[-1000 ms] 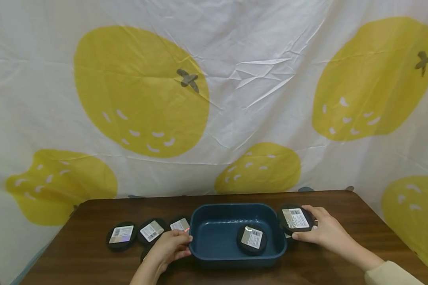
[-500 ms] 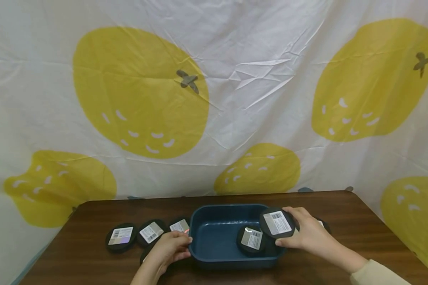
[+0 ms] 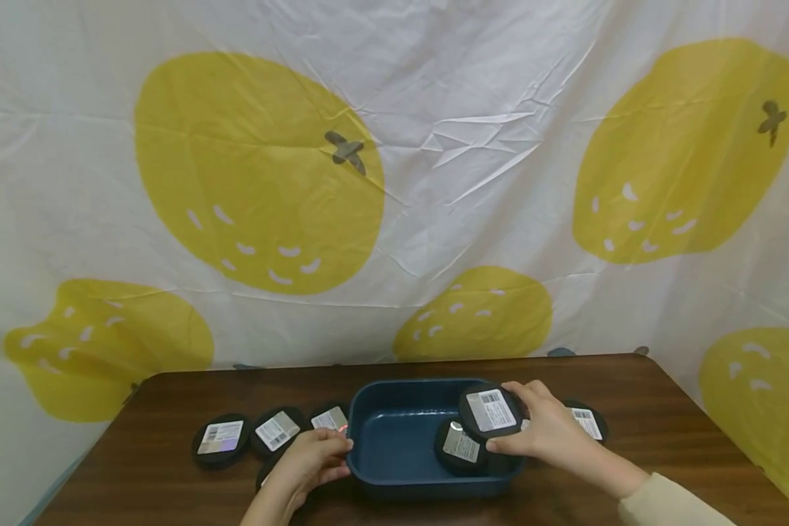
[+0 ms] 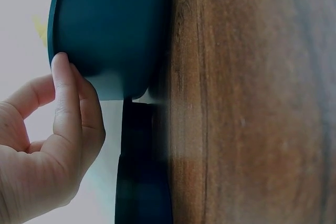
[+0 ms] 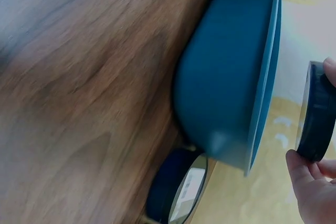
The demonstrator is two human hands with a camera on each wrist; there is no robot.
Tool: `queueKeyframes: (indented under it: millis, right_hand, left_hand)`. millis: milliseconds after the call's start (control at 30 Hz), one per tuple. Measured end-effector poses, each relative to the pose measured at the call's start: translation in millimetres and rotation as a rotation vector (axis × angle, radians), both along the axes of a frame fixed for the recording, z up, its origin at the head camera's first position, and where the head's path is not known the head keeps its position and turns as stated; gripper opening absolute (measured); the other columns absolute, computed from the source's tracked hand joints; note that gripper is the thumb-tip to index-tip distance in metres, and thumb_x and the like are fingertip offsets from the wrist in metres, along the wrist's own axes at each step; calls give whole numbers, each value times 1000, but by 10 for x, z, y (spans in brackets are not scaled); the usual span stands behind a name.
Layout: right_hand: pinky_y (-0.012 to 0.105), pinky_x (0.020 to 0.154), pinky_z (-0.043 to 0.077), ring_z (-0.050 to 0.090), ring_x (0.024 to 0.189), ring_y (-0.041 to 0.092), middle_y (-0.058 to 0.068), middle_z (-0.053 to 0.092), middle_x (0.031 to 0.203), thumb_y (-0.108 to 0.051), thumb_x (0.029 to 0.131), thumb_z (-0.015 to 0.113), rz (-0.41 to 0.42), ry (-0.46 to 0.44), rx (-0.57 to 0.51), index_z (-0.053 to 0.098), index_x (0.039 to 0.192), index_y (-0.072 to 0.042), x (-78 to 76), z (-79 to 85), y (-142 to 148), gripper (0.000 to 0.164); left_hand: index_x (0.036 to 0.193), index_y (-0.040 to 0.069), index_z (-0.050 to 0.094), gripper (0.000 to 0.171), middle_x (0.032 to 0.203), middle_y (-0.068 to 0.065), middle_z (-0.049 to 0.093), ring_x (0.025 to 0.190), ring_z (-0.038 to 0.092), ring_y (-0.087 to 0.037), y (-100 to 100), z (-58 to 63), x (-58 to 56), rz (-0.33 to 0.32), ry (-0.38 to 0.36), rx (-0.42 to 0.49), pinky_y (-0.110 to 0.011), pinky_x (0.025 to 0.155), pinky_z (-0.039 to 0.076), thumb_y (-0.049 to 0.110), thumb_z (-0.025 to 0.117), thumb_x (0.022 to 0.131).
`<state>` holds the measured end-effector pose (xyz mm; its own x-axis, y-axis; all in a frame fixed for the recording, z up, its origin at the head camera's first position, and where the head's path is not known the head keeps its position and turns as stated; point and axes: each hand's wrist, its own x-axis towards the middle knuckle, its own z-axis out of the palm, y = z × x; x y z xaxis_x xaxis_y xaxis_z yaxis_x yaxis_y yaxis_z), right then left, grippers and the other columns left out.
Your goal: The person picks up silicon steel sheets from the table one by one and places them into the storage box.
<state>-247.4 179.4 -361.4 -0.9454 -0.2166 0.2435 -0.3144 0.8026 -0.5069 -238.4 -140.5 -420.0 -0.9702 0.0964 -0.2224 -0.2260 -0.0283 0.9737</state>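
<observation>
As your left hand (image 3: 310, 460) pinches the left edge of the tub (image 3: 427, 491), gently lower the black case (image 3: 491, 410) your right hand (image 3: 538, 425) grips into the back right corner.

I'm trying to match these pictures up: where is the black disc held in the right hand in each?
Head: black disc low, right of centre, over the right end of the blue tub.
Left wrist: not in it.
Right wrist: at the right edge, about mid-height.
Shared landmark: the blue tub.
</observation>
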Motion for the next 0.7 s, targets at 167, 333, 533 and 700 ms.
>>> queueKeyframes:
  millis: [167, 333, 533, 700]
  right_hand:
    - [27, 62, 41, 47, 75, 15, 5, 46, 94, -50, 46, 77, -13, -14, -1, 50, 117, -7, -14, 18, -109, 88]
    - [30, 66, 42, 47, 78, 17, 7, 46, 97, -49, 47, 77, -32, -78, -31, 49, 117, -6, -51, -20, -156, 87]
    - [33, 66, 44, 48, 79, 19, 11, 47, 99, -47, 46, 78, -36, -89, -23, 48, 117, -3, -82, -63, -189, 89]
    - [34, 66, 44, 49, 77, 19, 13, 47, 101, -44, 45, 79, -47, -92, -18, 48, 116, 0, -106, -106, -244, 90]
  left_hand:
    - [83, -2, 51, 13, 69, -4, 53, 60, 54, -10, -11, 8, 4, -10, 0, -2, -22, 57, 50, 8, 56, 78]
    - [83, -1, 51, 12, 70, -4, 53, 61, 54, -10, -11, -9, 5, -24, 3, 2, -22, 58, 50, 9, 56, 79]
    - [83, -1, 51, 12, 70, -4, 53, 60, 54, -10, -11, -4, 10, -23, 8, 0, -22, 57, 50, 8, 56, 78]
    - [85, -4, 51, 15, 71, -5, 54, 60, 54, -10, -5, 27, 17, -15, 2, -12, -22, 58, 50, 8, 56, 78]
